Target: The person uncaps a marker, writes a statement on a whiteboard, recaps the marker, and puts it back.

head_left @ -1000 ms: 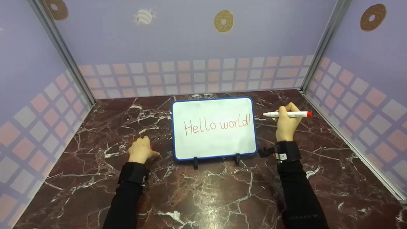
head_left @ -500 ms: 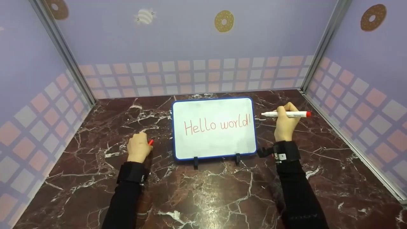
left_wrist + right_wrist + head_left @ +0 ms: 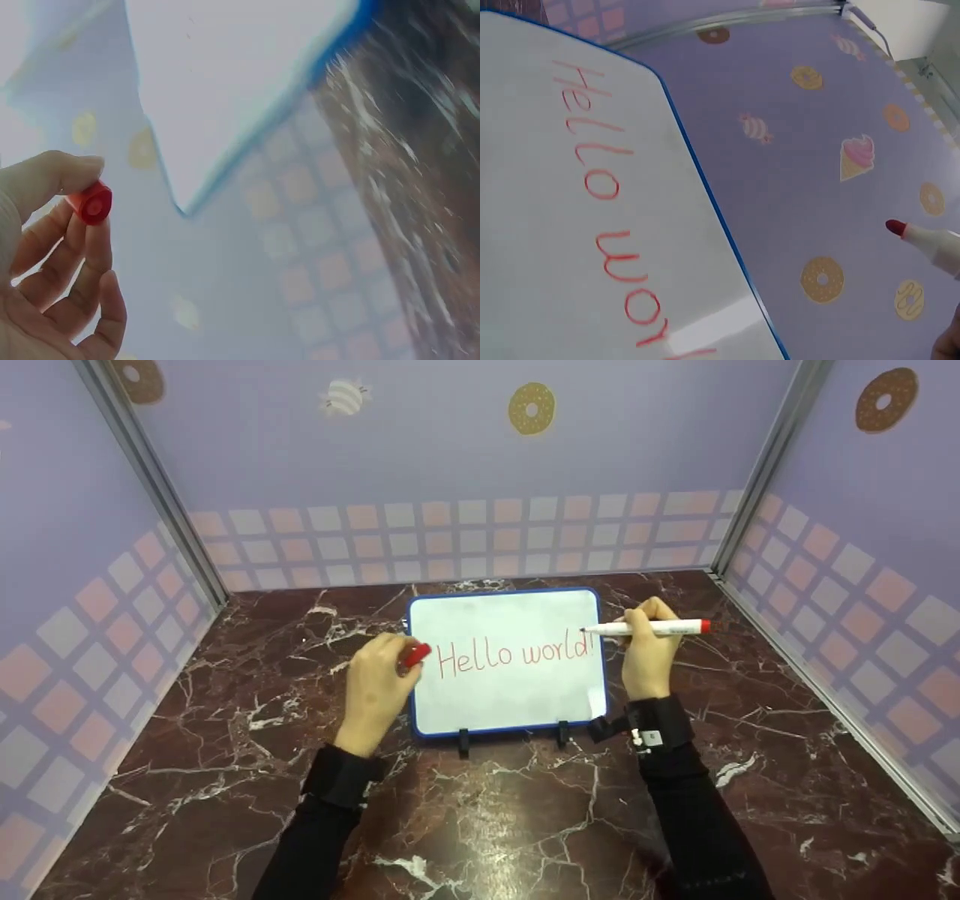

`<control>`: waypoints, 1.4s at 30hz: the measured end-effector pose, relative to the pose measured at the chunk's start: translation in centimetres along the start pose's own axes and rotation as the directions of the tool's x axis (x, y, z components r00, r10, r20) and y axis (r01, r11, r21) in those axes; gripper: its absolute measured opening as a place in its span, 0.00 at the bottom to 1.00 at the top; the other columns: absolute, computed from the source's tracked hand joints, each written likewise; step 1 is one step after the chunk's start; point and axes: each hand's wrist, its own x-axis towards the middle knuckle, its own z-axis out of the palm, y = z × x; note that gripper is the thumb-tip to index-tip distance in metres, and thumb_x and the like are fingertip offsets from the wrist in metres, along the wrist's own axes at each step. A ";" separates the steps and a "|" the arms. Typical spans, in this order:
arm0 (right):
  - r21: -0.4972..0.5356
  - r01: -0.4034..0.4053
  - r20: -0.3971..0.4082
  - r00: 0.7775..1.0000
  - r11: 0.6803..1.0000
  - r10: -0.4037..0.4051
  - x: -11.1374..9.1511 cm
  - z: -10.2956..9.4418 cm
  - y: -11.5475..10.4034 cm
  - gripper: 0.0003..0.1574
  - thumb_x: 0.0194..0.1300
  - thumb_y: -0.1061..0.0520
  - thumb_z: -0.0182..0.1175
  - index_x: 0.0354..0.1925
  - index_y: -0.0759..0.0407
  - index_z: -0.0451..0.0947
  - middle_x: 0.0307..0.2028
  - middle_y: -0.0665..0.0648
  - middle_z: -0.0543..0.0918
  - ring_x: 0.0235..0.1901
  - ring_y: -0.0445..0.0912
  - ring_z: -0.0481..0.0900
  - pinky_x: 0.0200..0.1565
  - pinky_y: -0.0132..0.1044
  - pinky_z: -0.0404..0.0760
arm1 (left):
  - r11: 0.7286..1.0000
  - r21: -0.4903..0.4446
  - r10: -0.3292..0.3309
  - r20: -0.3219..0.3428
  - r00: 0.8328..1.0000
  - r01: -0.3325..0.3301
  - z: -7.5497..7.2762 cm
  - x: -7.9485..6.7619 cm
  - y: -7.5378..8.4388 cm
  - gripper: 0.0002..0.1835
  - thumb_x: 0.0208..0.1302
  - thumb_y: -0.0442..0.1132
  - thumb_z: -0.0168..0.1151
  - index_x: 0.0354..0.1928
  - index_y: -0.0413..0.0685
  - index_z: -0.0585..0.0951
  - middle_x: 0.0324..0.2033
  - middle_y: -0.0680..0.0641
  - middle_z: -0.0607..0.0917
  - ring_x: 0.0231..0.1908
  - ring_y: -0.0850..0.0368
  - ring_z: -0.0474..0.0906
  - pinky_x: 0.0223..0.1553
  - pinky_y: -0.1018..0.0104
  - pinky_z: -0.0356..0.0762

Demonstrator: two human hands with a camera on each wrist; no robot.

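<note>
My left hand (image 3: 375, 686) pinches a red marker cap (image 3: 417, 655) between thumb and fingers, in front of the whiteboard's left edge. In the left wrist view the cap (image 3: 94, 202) turns its round end to the camera. My right hand (image 3: 651, 649) grips a white marker (image 3: 671, 627) with a red end, its bare tip pointing left in front of the board's right side. The right wrist view shows the red felt tip (image 3: 895, 226) uncovered. Between the hands stands the blue-framed whiteboard (image 3: 502, 705), bearing "Hello world!" in red.
Two black feet (image 3: 463, 742) hold the whiteboard up on the dark red marbled table (image 3: 480, 825). Purple walls (image 3: 435, 450) with pink and white squares enclose the table at the back and both sides.
My left hand has come up from the table with the red cap and moved right toward the whiteboard. The right hand has shifted left with the marker, its tip now overlapping the board.
</note>
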 end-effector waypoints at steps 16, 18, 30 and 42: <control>-0.087 -0.058 0.335 0.939 0.995 0.084 -6.6 4.7 0.8 0.25 0.55 0.77 0.48 0.12 0.54 0.58 0.15 0.47 0.66 0.16 0.38 0.65 0.17 0.25 0.64 | 0.958 0.023 0.284 0.027 0.958 -0.285 1.6 -2.3 6.4 0.12 0.49 0.32 0.76 0.38 0.44 0.87 0.34 0.47 0.87 0.37 0.52 0.83 0.42 0.57 0.83; -0.093 -0.073 0.352 0.930 0.993 0.101 -7.1 4.9 0.9 0.25 0.55 0.76 0.48 0.12 0.54 0.57 0.16 0.47 0.66 0.16 0.38 0.65 0.17 0.25 0.64 | 0.957 0.014 0.289 0.031 0.957 -0.290 1.6 -2.4 6.6 0.12 0.49 0.31 0.76 0.38 0.44 0.87 0.34 0.48 0.87 0.38 0.52 0.83 0.42 0.58 0.83; -0.080 -0.107 0.367 0.921 0.991 0.129 -7.5 5.1 1.3 0.24 0.56 0.75 0.48 0.13 0.54 0.56 0.16 0.47 0.66 0.16 0.38 0.64 0.17 0.24 0.62 | 0.958 -0.023 0.286 0.029 0.958 -0.285 1.6 -2.6 7.1 0.13 0.48 0.31 0.77 0.39 0.45 0.87 0.35 0.48 0.86 0.39 0.52 0.83 0.44 0.58 0.83; -0.039 -0.166 0.397 0.903 0.985 0.168 -8.1 5.3 1.4 0.25 0.58 0.75 0.48 0.13 0.54 0.56 0.16 0.47 0.67 0.18 0.38 0.68 0.18 0.25 0.62 | 0.948 -0.026 0.316 0.007 0.949 -0.316 1.5 -2.7 7.7 0.13 0.49 0.32 0.76 0.39 0.45 0.87 0.35 0.48 0.86 0.37 0.53 0.83 0.40 0.60 0.83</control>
